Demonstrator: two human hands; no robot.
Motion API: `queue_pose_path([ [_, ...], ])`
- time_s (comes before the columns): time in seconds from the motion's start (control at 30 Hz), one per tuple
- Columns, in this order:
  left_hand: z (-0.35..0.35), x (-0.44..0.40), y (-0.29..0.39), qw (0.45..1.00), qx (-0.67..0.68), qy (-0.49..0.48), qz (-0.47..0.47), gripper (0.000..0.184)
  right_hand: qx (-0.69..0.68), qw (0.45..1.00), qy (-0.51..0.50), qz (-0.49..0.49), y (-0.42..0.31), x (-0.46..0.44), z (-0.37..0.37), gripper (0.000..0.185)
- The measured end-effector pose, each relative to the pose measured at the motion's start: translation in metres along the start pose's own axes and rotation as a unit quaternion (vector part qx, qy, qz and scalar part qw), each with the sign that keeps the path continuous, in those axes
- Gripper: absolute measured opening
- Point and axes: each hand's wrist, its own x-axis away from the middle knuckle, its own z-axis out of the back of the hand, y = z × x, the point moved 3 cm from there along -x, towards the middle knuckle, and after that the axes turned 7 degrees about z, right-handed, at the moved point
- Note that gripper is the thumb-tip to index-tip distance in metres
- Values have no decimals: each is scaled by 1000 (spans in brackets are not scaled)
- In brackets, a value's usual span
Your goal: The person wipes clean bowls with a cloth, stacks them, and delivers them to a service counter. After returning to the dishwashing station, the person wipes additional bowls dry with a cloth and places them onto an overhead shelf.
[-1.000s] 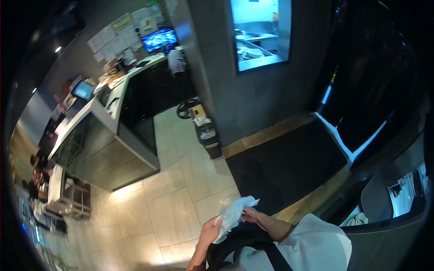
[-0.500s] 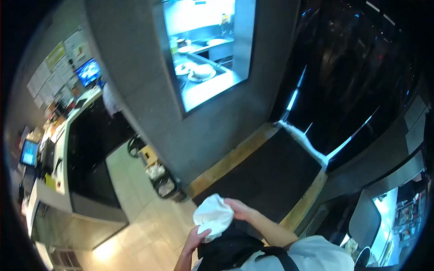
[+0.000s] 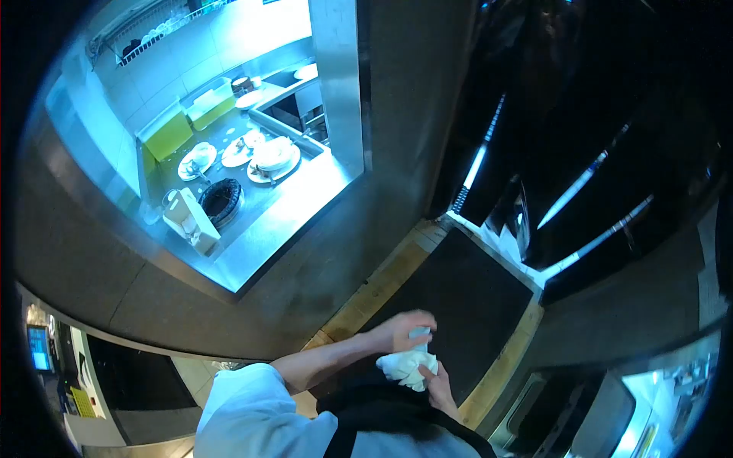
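A crumpled white cloth (image 3: 407, 368) is bunched in front of my apron. My right hand (image 3: 440, 388) grips its right side, with the thumb pressed on the folds. Above it, my left hand (image 3: 405, 330) reaches across from the left with curled, slightly blurred fingers. A pale end of the cloth shows between those fingers. Whether anything is wrapped inside the cloth is hidden.
A wall hatch opens onto a steel counter (image 3: 263, 221) holding stacked plates (image 3: 273, 155), a dark round bowl (image 3: 221, 202) and a white caddy (image 3: 191, 221). Below lies a dark floor mat (image 3: 435, 298). Dark glossy doors (image 3: 580, 153) stand ahead; a screen (image 3: 38, 347) glows far left.
The view has swung and come closer to the hatch, showing more of its counter. My left hand has gone from the cloth's lower left to its top; my right hand is now below.
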Motion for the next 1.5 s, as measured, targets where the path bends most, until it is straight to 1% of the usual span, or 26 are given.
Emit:
queue_pose_path([
  [0.07, 53, -44, -29, 970, 150, 147, 119, 38, 54, 997, 53, -16, -5, -44, 14, 35],
  [0.13, 133, -77, -57, 901, 143, 350, 213, 38, 42, 996, 47, -66, -32, -92, 28, 37],
  [0.17, 181, -88, -77, 864, 113, 451, 191, 37, 67, 997, 22, -44, -50, -128, 37, 38],
  [0.2, 231, -88, -105, 840, 91, 491, 212, 44, 93, 995, -3, -26, -68, -162, 49, 39],
  [0.23, 271, -85, -106, 767, 115, 556, 298, 42, 118, 992, -13, -35, -86, -192, 66, 41],
  [0.27, 321, -74, -138, 731, 34, 600, 323, 44, 197, 980, -6, -18, -105, -223, 79, 40],
  [0.3, 365, -54, -202, 706, -39, 676, 208, 46, 198, 980, -6, -14, -130, -242, 81, 40],
  [0.33, 404, -39, -216, 662, 3, 696, 277, 48, 199, 980, -5, -8, -153, -262, 79, 40],
  [0.43, 501, 31, -317, 608, -83, 654, 442, 48, 217, 976, 34, 7, -186, -314, 77, 39],
  [0.47, 528, 53, -338, 567, -140, 609, 536, 44, 227, 973, 28, 3, -188, -328, 77, 39],
  [0.53, 559, 82, -361, 576, 48, 526, 624, 38, 243, 970, 6, 27, -190, -352, 64, 38],
  [0.6, 563, 86, -379, 550, 144, 568, 596, 30, 291, 956, 37, -16, -178, -372, 44, 37],
  [0.63, 566, 94, -418, 554, 231, 559, 572, 27, 278, 960, -18, -28, -162, -381, 48, 37],
  [0.67, 566, 87, -416, 546, 332, 583, 502, 27, 264, 961, -72, -38, -158, -392, 45, 38],
  [0.73, 578, 86, -431, 535, 327, 585, 514, 28, 301, 950, -60, -50, -159, -390, -5, 38],
  [0.8, 581, 91, -442, 532, 328, 588, 513, 29, 234, 966, -100, -46, -180, -376, -80, 37],
  [0.83, 587, 94, -444, 537, 322, 596, 503, 29, 243, 956, -95, -130, -175, -390, -87, 37],
  [0.87, 591, 95, -443, 539, 314, 603, 497, 30, 244, 955, -99, -135, -171, -399, -95, 37],
  [1.03, 619, 99, -448, 518, 276, 643, 493, 31, 411, 895, -168, -27, -184, -446, -145, 41],
  [1.17, 646, 104, -462, 514, 272, 642, 500, 22, 434, 871, -218, 69, -216, -447, -190, 40],
  [1.23, 662, 113, -476, 524, 261, 636, 503, 22, 404, 903, -139, -55, -223, -446, -201, 38],
  [1.27, 671, 116, -486, 525, 262, 635, 502, 22, 404, 903, -137, -54, -225, -443, -205, 38],
  [1.33, 692, 114, -495, 520, 285, 630, 501, 23, 342, 931, -48, -119, -225, -438, -213, 34],
  [1.37, 701, 113, -499, 522, 286, 631, 498, 23, 342, 931, -47, -116, -230, -435, -222, 34],
  [1.43, 718, 114, -508, 510, 291, 648, 485, 25, 424, 887, -103, -153, -243, -423, -251, 36],
  [1.5, 739, 117, -519, 506, 287, 655, 483, 28, 397, 898, -91, -164, -241, -420, -251, 36],
])
